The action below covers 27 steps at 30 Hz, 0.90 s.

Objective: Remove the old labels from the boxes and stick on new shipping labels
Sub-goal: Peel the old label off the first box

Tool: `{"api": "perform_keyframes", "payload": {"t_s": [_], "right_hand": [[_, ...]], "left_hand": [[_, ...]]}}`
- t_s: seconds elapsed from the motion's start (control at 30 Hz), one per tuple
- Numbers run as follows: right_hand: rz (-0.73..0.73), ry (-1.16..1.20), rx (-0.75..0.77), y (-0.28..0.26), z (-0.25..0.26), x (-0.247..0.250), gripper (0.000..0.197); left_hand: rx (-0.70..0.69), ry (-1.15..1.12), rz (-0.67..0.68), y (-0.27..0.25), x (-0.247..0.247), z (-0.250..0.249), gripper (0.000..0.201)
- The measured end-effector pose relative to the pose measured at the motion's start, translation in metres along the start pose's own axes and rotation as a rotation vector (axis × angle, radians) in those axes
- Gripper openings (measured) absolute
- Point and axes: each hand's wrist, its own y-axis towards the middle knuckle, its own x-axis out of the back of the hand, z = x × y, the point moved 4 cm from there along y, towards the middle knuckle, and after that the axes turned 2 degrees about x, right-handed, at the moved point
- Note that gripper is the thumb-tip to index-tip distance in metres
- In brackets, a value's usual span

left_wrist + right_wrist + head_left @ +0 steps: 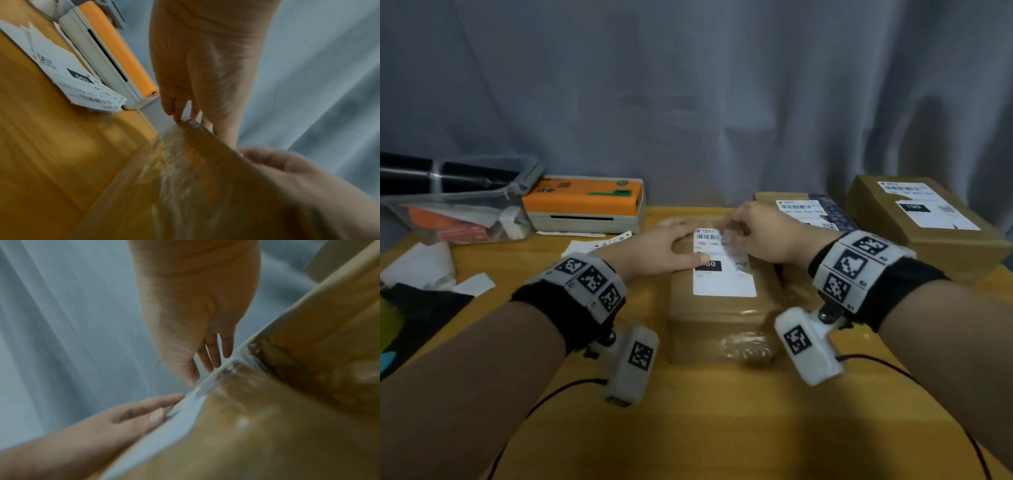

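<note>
Both forearms, each with a marker band at the wrist, come in from the near edge and meet over the middle box (722,308), which lies on the wooden tabletop (722,428).

At the far left stands a clear container (465,219), and beside it an orange label printer (585,202). Between the printer and the middle box lie loose printed labels (599,244) on the wood.

Next comes the left hand (654,250). It lies flat on the top of the box with straight fingers, and the thumb touches the left edge of the white label (724,270). It holds nothing; it seems only to steady the box.

Then the right hand (760,236) is at the far right part of the label, with fingers bent down to it. This part is blurred, so I cannot tell if the fingers already pinch the corner or only pick at it.

To the right, two more boxes (921,219) with labels wait at the back.

I judge that the step is the start of peeling the old label from the middle box. The next move calls for a firm pinch on a lifted corner and a slow, low pull, while the left hand presses the box down, so the paper does not tear.
</note>
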Motion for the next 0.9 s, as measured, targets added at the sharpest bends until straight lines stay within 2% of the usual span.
{"api": "perform_keyframes", "payload": {"t_s": [0.1, 0.27, 0.47, 0.67, 0.77, 0.9], "right_hand": [[0.122, -0.019, -0.054, 0.008, 0.006, -0.003, 0.041], [0.315, -0.223, -0.091, -0.012, 0.021, -0.008, 0.053], [0.419, -0.306, -0.059, -0.010, 0.046, -0.001, 0.058], [0.494, -0.235, -0.064, -0.006, 0.051, 0.006, 0.054], [0.463, -0.288, -0.042, -0.006, 0.054, 0.006, 0.052], [0.433, -0.185, -0.062, -0.007, 0.045, 0.010, 0.048]], "left_hand": [[-0.045, -0.051, -0.011, -0.012, -0.006, -0.007, 0.071], [-0.079, -0.010, 0.016, -0.032, -0.008, -0.015, 0.073], [-0.002, -0.124, -0.013, -0.041, -0.003, -0.016, 0.051], [0.083, -0.020, 0.024, -0.032, 0.007, -0.019, 0.045], [0.097, -0.037, 0.007, -0.031, 0.009, -0.020, 0.046], [0.087, -0.028, -0.028, -0.032, 0.007, -0.018, 0.047]]}}
